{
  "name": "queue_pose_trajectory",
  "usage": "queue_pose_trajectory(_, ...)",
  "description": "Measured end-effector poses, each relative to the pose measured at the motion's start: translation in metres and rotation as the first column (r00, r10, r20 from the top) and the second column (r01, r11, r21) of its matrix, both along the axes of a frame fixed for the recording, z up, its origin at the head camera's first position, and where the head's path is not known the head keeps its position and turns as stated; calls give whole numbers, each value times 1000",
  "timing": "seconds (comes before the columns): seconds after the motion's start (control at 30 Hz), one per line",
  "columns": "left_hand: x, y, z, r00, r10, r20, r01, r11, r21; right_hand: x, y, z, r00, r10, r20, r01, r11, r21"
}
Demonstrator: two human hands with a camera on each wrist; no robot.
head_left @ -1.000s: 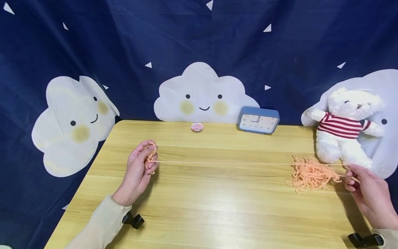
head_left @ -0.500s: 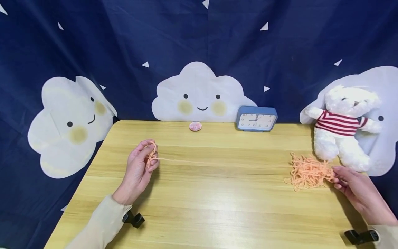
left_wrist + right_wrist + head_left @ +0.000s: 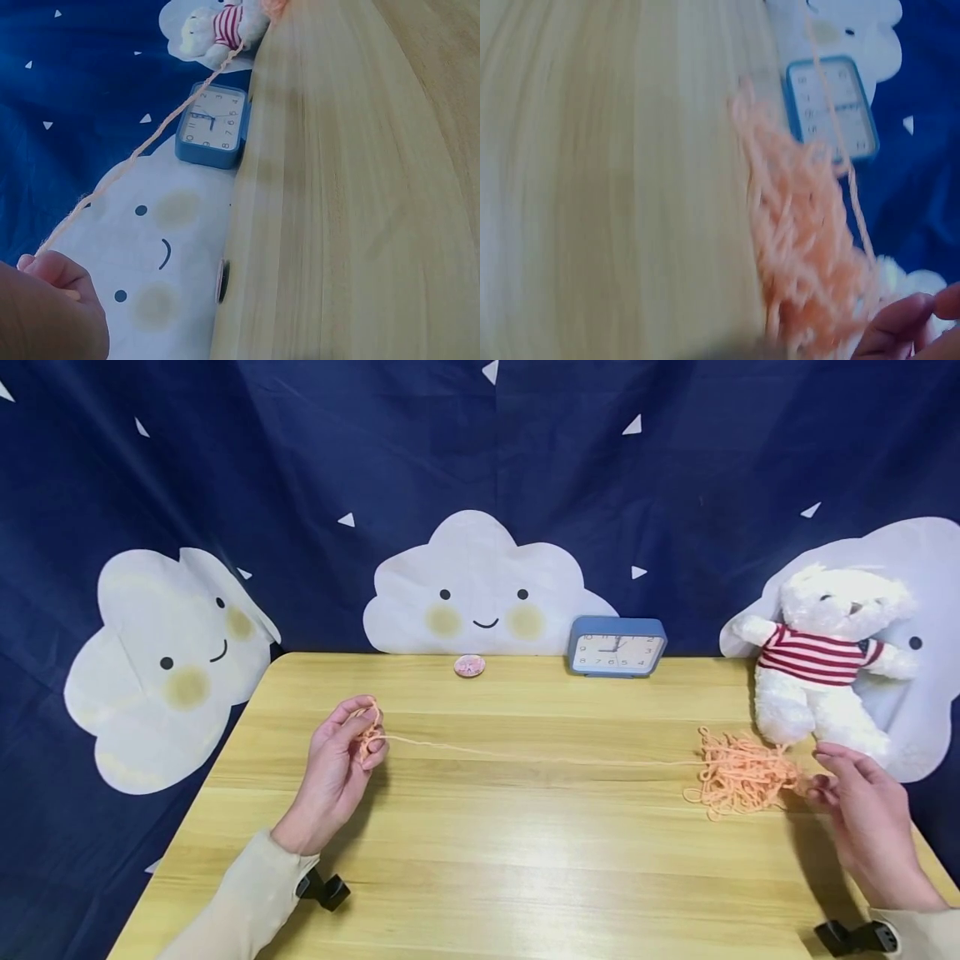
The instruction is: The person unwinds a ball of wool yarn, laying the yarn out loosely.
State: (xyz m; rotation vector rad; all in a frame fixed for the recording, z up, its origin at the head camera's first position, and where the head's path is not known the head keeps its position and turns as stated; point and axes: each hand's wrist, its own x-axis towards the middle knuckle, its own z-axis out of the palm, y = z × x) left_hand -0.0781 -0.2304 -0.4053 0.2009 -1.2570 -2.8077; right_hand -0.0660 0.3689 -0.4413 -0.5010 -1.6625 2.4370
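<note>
My left hand is raised over the wooden table, its fingers curled round a small bundle of orange yarn. From the bundle a single strand lies slack across the table to a loose pile of orange yarn at the right. In the left wrist view the strand leaves my left hand toward the bear. My right hand is at the pile's right edge, lower fingertips pinching yarn, index finger lifted. The right wrist view is blurred: the pile lies beside my fingertips.
A blue clock and a small pink round thing stand at the table's back edge. A white teddy bear in a striped shirt sits at the back right. Black clamps grip the front edge. A dark cloud-print cloth hangs behind.
The strand was taut between my hands, then went slack onto the table. My right hand came back left from its pull to the pile's edge. My left hand stayed put.
</note>
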Motion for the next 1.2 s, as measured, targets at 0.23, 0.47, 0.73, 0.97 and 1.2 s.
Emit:
queue_pose_trajectory(0.23, 1, -1, 2, 1000, -30, -4, 30, 999, 31, -1, -32, 5, 985, 115, -131, -131, 984, -123)
queue_pose_trajectory(0.47, 1, -2, 1, 999, -45, -2, 45, 998, 44, -9, -73, 4, 889, 432, -148, -437, 899, -1)
queue_pose_trajectory(0.73, 0, -2, 1, 999, -43, -7, 44, 997, 64, -17, -127, 6, 761, 643, -87, -634, 765, 110)
queue_pose_trajectory(0.97, 2, -1, 0, 999, -45, 4, 45, 997, 55, -21, -169, 11, 688, 724, 43, -715, 667, 210)
queue_pose_trajectory(1.2, 1, 0, 0, 999, -47, 5, 47, 998, 53, -28, -204, 7, 599, 797, 75, -790, 574, 214)
